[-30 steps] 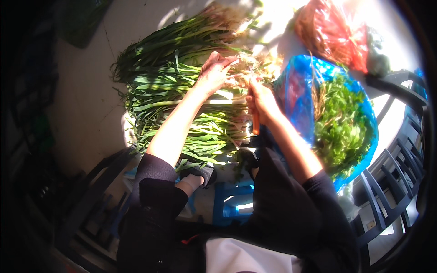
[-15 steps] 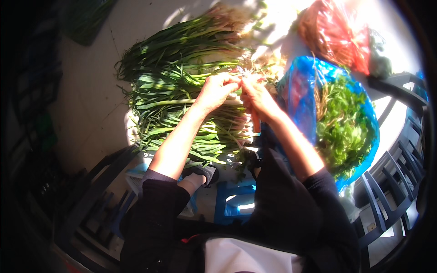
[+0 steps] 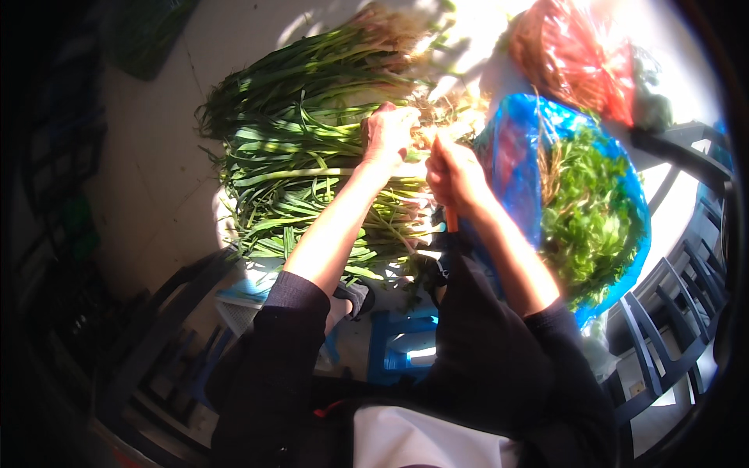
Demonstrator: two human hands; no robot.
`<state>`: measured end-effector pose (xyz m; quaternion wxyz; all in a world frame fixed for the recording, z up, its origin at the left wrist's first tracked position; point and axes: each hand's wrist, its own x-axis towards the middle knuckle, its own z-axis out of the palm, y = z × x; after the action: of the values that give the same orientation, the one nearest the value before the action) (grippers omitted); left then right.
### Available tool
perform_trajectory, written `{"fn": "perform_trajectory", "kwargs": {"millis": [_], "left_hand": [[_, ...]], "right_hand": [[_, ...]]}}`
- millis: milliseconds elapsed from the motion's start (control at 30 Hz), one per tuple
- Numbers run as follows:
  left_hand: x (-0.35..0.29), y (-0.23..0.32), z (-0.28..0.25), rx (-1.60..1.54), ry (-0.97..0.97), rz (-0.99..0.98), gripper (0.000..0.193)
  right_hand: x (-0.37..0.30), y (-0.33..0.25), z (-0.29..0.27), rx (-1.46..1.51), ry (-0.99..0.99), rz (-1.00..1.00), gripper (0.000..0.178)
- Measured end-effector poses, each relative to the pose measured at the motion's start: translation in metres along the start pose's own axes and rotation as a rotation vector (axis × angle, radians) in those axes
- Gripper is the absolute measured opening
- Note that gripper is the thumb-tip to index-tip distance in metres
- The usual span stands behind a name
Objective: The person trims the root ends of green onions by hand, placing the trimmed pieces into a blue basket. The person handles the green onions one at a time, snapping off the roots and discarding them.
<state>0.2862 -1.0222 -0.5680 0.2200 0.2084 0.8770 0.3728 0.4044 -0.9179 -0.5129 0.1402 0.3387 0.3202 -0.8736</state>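
Note:
My left hand (image 3: pixel 387 134) is closed, its fingers curled over the pale stem ends of the pile of green garlic (image 3: pixel 289 148). What it grips is hidden behind the fingers. Just to its right, my right hand (image 3: pixel 452 173) makes a fist around a tool with an orange handle (image 3: pixel 451 218), whose end juts out below the fist. The tool's other end is lost in the glare. Long flat leaves of the pile point left, and the whitish, rooty ends (image 3: pixel 460 113) lie to the right, by both hands.
At the right stands a blue plastic bag (image 3: pixel 511 168) full of leafy green herbs (image 3: pixel 589 218). Behind it lies a red plastic bag (image 3: pixel 573 62). A blue stool (image 3: pixel 382 343) is by my feet. Dark chairs (image 3: pixel 663 343) flank both sides, and strong sunlight falls at the upper right.
My hands, together over the stem ends before, are now apart. The left has moved up with its fingers turned down; the right has shifted slightly right and down, still gripping the orange handle.

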Motion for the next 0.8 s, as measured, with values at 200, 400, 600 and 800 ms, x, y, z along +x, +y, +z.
{"fn": "perform_trajectory", "kwargs": {"millis": [200,400,600,800], "left_hand": [[0.052,-0.028,0.010,-0.327,-0.110,-0.050,0.024],[0.069,-0.037,0.001,0.482,-0.148,0.389,0.014],[0.023,-0.003,-0.035,-0.338,-0.360,0.047,0.016],[-0.014,-0.011,-0.047,-0.239,-0.366,0.018,0.016]], "right_hand": [[0.009,0.003,-0.008,0.230,0.141,0.163,0.059],[0.017,0.017,-0.003,0.164,0.215,0.063,0.036],[0.022,0.017,-0.006,-0.040,0.246,0.030,0.031],[0.036,0.019,0.002,-0.398,0.046,-0.159,0.031]]}}
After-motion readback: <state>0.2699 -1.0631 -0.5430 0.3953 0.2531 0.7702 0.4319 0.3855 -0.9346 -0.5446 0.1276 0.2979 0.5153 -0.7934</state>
